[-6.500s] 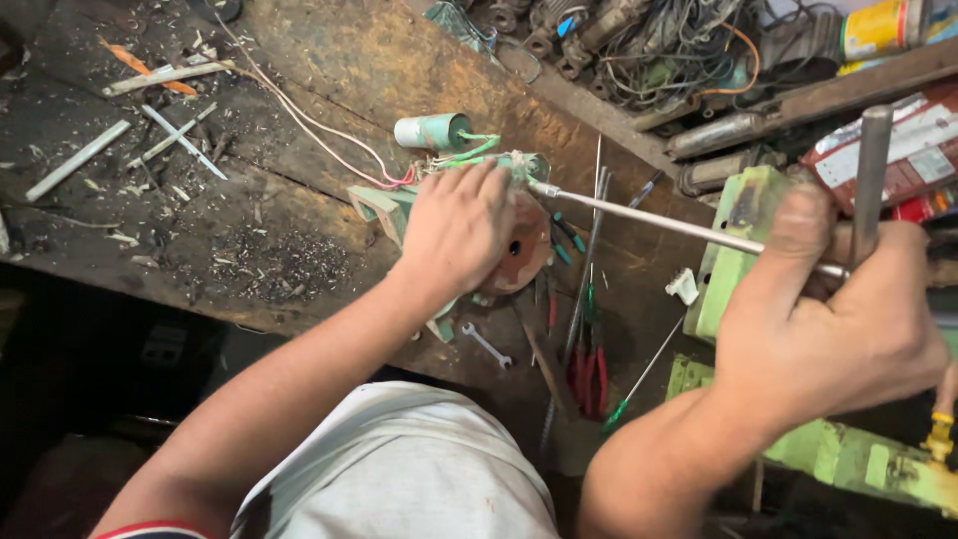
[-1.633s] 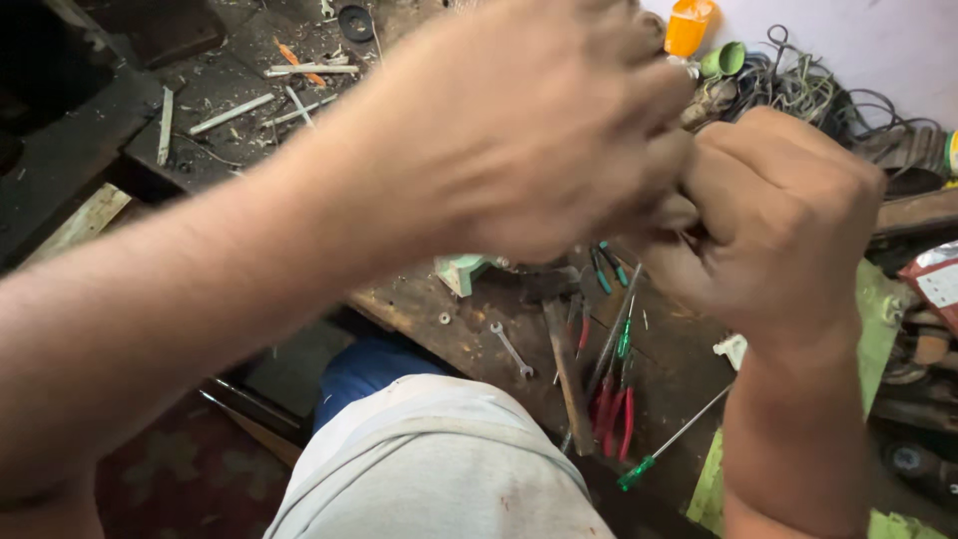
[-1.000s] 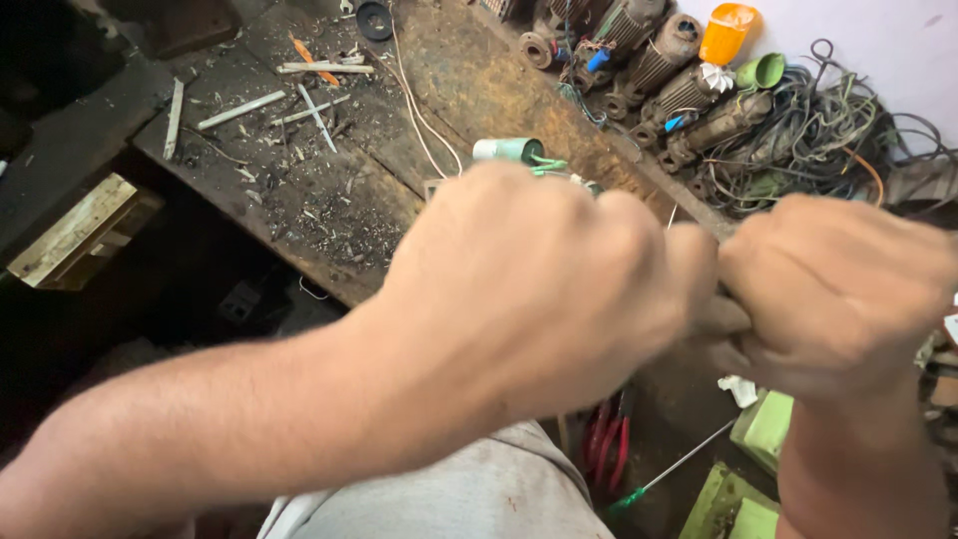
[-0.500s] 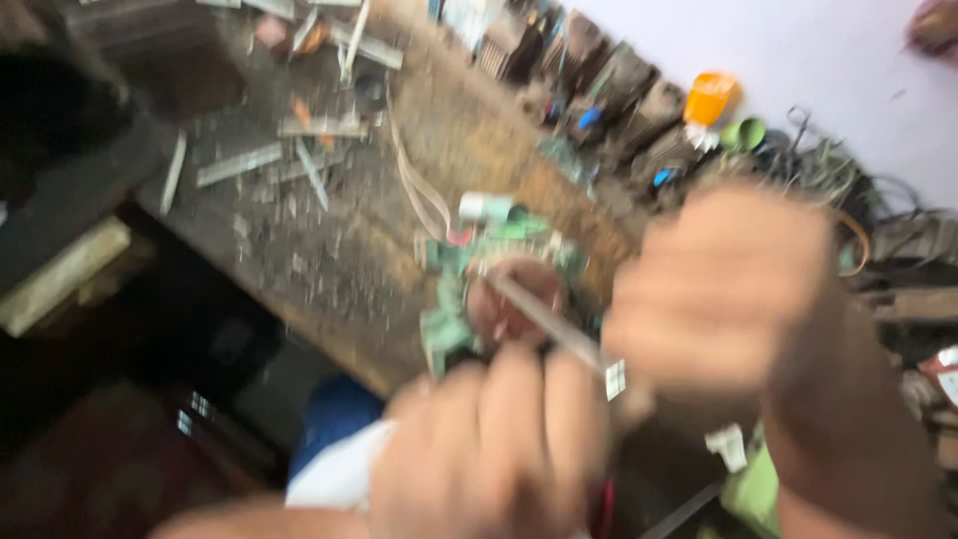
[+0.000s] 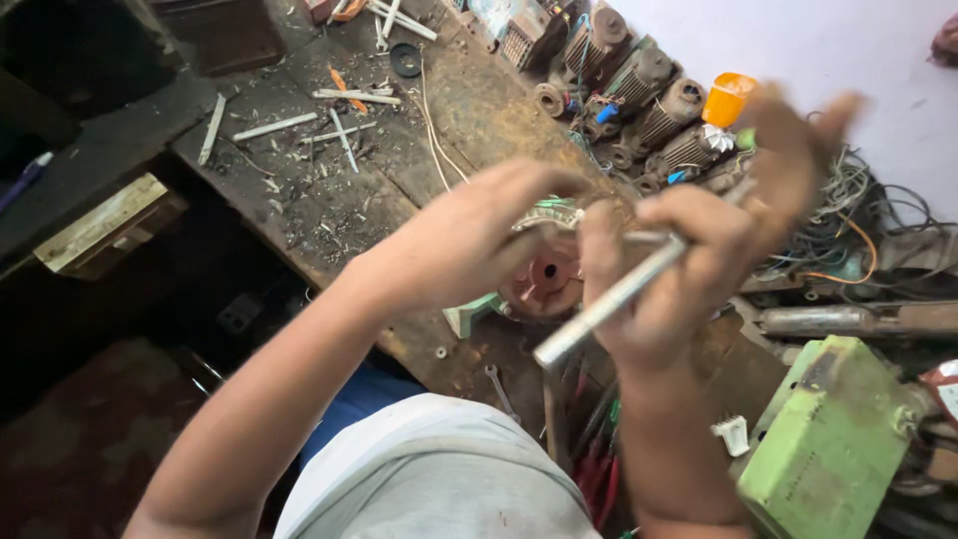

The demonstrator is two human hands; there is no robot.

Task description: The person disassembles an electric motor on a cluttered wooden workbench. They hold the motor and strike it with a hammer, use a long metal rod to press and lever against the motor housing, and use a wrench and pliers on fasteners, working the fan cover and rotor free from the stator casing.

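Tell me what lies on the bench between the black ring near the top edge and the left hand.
In the head view, between the black ring and the left hand a pale cord runs down the wooden bench over bare, shaving-strewn wood.

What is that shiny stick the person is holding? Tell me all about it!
The metal rod looks like plain grey steel, straight, round and smooth. It slants from lower left to upper right above the wooden workbench. The right hand wraps around its upper part, so that end is hidden; the lower end sticks out bare and cut flat. It passes just in front of the reddish round motor part that the left hand rests on.
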